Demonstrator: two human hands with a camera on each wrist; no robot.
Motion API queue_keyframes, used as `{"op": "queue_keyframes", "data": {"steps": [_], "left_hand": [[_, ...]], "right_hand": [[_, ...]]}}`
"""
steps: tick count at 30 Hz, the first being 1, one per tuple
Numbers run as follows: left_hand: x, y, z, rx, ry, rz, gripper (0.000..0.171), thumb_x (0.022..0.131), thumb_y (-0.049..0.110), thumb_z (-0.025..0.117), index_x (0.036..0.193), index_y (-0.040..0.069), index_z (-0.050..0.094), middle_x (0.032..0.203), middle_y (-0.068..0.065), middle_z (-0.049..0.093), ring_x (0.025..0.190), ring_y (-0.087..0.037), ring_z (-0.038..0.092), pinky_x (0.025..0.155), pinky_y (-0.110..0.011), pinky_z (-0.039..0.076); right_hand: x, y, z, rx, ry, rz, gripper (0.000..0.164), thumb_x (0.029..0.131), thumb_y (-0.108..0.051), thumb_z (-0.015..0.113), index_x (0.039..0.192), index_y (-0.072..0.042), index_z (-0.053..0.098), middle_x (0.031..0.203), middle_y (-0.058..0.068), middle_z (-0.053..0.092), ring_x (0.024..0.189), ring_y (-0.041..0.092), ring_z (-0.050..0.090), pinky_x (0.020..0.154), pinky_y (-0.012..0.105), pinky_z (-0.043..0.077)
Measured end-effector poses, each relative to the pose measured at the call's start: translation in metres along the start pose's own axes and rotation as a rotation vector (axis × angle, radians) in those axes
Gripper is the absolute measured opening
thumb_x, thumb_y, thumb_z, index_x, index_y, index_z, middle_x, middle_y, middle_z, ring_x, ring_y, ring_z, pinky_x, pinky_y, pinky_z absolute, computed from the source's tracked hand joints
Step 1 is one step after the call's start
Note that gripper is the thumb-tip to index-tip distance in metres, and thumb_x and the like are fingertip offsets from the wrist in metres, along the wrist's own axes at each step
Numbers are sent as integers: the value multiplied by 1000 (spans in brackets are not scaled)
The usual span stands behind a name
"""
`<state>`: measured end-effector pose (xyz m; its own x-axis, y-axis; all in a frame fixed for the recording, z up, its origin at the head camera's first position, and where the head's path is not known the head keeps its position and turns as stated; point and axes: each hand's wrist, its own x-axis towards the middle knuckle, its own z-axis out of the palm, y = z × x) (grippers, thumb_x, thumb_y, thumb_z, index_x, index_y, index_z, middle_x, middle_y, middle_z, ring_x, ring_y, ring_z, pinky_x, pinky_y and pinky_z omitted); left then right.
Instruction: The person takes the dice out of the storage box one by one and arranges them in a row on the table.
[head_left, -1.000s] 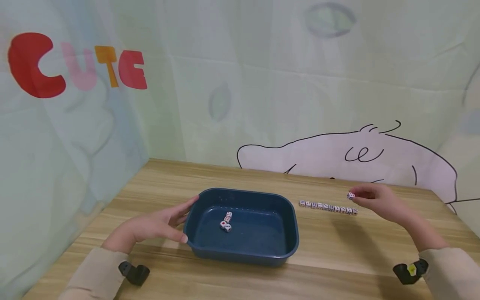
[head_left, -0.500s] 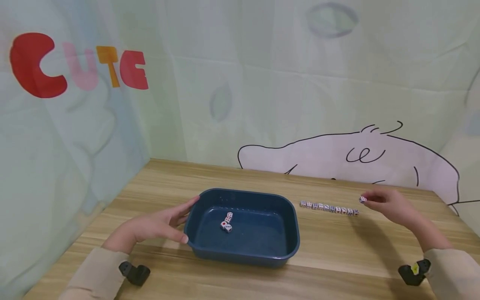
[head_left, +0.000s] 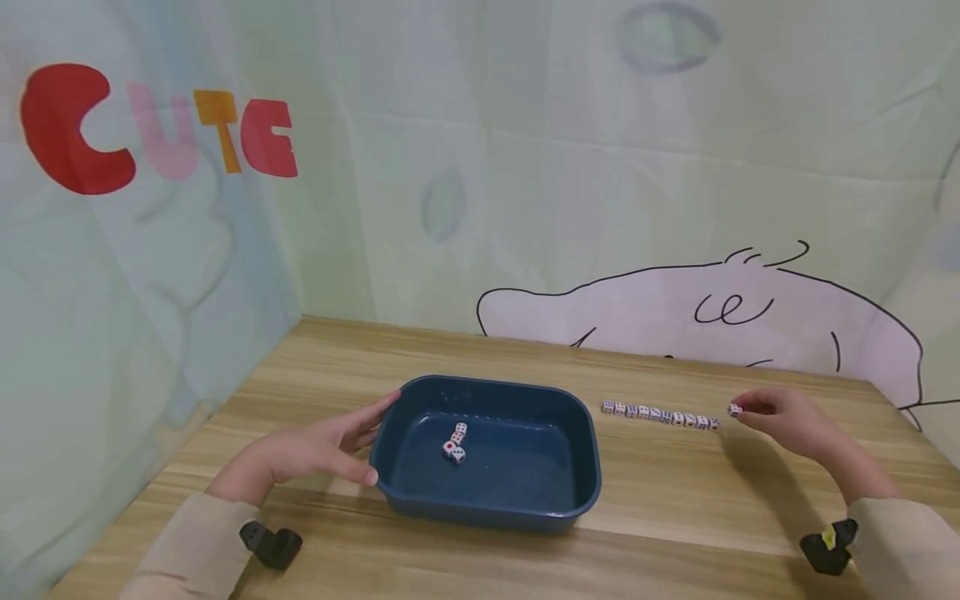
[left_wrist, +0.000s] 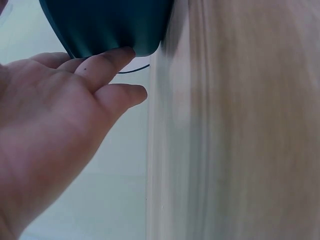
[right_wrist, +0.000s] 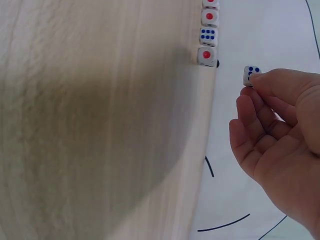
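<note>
My right hand [head_left: 783, 421] pinches a white die [head_left: 734, 410] between thumb and fingers, just off the right end of a row of dice [head_left: 655, 414]. In the right wrist view, blue pips show on this die [right_wrist: 250, 75], which is held up apart from the row's end die [right_wrist: 206, 56]. A dark blue rectangular tray [head_left: 495, 514] stands left of the row, with several dice [head_left: 453, 452] bunched inside it. My left hand [head_left: 315, 450] rests against the tray's left end, fingers and thumb spread; the left wrist view shows fingertips touching its wall [left_wrist: 110, 30].
The wooden table [head_left: 660, 542] carries the tray and the dice row. A printed cloth [head_left: 570, 200] with a cartoon drawing hangs behind the table's far edge, and another side of it rises at the left.
My right hand has moved right with its die, then lowered it toward the table beside the row's right end. The left hand and the tray have stayed in place.
</note>
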<state>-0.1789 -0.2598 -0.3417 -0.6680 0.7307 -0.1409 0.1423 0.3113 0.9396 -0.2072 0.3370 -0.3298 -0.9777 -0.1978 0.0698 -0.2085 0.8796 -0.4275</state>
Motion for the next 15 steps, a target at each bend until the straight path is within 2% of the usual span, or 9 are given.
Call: {"op": "queue_keyframes", "data": {"steps": [7,15], "left_hand": [[-1,1,1,-2,10,-13,104,87,16,70,154,8,-8,158,-27,0,141,-54,11,108,-59,21],[-1,0,0,3,7,-7,103,88,17,70,154,8,-9,158,-27,-1,140,-54,11,108,-58,23]], "right_hand": [[2,1,4,-9,-52,30,29,92,-12,62,110,11,64,100,19,67,89,25,61,73,38,51],[4,5,8,-46,-34,28,27,90,-10,63,106,11,65,98,21,68,88,26,62,73,39,50]]}}
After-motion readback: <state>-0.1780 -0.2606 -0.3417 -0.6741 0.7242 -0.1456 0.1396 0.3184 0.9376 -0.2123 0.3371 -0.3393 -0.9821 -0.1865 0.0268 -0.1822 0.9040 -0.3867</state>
